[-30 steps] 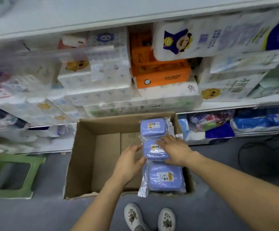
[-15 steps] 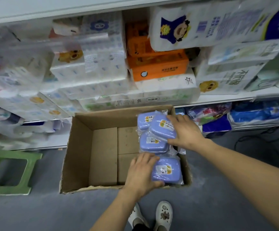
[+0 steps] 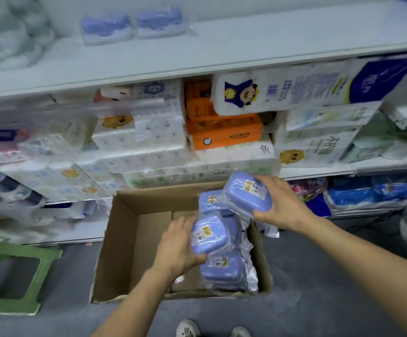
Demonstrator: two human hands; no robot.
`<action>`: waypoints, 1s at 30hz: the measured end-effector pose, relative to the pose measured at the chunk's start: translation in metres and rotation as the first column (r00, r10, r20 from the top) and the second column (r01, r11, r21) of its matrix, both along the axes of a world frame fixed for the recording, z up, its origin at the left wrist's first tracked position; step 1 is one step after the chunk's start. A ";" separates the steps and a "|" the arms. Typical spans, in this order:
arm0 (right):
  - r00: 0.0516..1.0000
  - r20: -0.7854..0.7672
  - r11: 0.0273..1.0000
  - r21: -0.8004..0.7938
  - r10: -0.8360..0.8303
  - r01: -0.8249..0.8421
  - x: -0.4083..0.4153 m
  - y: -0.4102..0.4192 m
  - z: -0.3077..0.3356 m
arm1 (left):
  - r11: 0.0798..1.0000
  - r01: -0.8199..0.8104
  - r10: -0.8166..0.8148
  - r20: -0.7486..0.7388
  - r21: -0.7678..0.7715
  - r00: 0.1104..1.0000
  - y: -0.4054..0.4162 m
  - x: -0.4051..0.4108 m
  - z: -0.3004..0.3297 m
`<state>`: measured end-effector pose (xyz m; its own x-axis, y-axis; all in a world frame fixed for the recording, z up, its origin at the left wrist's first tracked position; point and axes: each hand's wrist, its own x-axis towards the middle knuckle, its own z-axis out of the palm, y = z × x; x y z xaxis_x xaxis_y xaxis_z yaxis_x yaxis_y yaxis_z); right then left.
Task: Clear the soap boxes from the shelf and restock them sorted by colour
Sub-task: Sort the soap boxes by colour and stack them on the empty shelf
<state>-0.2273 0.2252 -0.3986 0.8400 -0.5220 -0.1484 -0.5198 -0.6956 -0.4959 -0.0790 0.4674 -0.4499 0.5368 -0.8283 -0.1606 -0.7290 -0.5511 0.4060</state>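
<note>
Over the cardboard box (image 3: 134, 239), the right hand (image 3: 280, 205) grips one wrapped blue soap box (image 3: 247, 193); the left hand (image 3: 177, 249) clasps another (image 3: 208, 233). Below both grips, more blue boxes (image 3: 222, 271) lie stacked (count unclear under plastic). Two blurred ones (image 3: 132, 24) sit on the upper shelf (image 3: 246, 49).

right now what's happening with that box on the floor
A person is lifting blue soap boxes out of the cardboard box on the floor. The left hand holds one wrapped soap box, the right hand another. More blue ones remain stacked in the box, and two already sit on the top shelf.
</note>
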 end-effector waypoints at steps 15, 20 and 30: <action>0.895 0.430 0.988 -0.141 0.121 -0.066 0.130 -0.027 0.210 | 0.897 -0.100 0.199 0.192 -0.430 0.961 -0.010 0.174 0.249; 0.913 0.365 0.969 -0.223 0.185 -0.107 0.205 -0.049 0.251 | 0.945 -0.115 0.190 0.227 -0.305 0.955 -0.032 0.269 0.307; 0.991 -0.005 0.985 -0.114 0.130 -0.130 0.326 -0.076 0.251 | 0.997 -0.060 0.066 0.142 -0.046 0.988 -0.080 0.382 0.315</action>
<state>0.0984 0.1494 -0.1473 0.9020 -0.4216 -0.0927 -0.4204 -0.8090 -0.4109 0.3025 0.3878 -0.1351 0.6028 -0.7967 -0.0440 -0.7460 -0.5823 0.3233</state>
